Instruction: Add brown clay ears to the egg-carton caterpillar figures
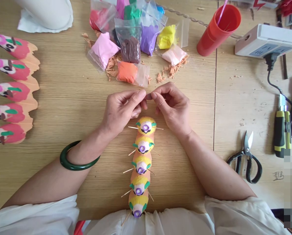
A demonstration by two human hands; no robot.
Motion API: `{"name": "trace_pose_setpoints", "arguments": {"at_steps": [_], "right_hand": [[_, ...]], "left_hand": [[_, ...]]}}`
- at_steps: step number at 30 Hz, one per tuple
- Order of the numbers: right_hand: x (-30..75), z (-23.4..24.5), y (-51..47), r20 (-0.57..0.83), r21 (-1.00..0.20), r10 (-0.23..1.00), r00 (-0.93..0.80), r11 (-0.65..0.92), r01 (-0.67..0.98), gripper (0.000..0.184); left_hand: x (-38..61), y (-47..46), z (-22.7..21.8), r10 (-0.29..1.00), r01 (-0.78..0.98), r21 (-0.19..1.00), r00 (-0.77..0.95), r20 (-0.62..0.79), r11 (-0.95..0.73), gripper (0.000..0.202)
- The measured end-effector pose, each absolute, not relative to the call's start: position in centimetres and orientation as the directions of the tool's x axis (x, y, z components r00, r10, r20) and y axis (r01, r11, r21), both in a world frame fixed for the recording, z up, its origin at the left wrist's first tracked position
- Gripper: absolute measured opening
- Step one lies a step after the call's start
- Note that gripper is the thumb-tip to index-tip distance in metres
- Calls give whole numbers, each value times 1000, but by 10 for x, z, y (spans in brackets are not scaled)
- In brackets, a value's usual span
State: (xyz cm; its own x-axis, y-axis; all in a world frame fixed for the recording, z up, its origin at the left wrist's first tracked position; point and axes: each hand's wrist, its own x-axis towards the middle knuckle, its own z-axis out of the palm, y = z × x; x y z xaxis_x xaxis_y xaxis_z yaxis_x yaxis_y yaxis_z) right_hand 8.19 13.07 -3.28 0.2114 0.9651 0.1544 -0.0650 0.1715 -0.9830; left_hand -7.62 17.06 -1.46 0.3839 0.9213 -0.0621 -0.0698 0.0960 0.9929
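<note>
And here we are, both hands meeting at mid-desk! The left hand pinches a small dark piece between thumb and fingers, the right hand pinching its other end; one piece, long axis lying crosswise, left to right, just beyond the far end of the yellow row. Which end is its front, I can't tell, so much is covered by fingertips.

Now that row: five yellow-topped figures, joined in one strip, its long axis running from the person's body out towards the hands, far end leaning slightly right. Five purple rings, one apiece, all facing the body! Two green bits on each, and thin sticks poking out at the sides.

Over on the left, the red row: five again, pink rings pointing left, strip running near to far. Up top, overlapping clay bags, too jumbled for a sure count. Right side: one red cup, one power strip, one pair of shears.
</note>
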Motion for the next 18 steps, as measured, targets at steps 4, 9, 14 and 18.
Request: {"name": "trace_pose_setpoints", "arguments": {"at_steps": [4,9,14,18], "right_hand": [[82,-33,131,156,-979,965,213,180,-98,28],[81,-33,130,111,-991,973,202,122,-46,31],[83,-30,131,129,-988,970,207,143,-55,39],[83,-30,132,134,-987,969,207,148,-55,38]], "left_hand": [[-78,171,-18,921,-19,994,378,-95,111,24],[-78,169,-17,922,89,996,381,-62,30,25],[-77,167,-9,906,99,995,422,-32,-11,27],[-77,168,-12,919,84,995,387,-75,46,29]]}}
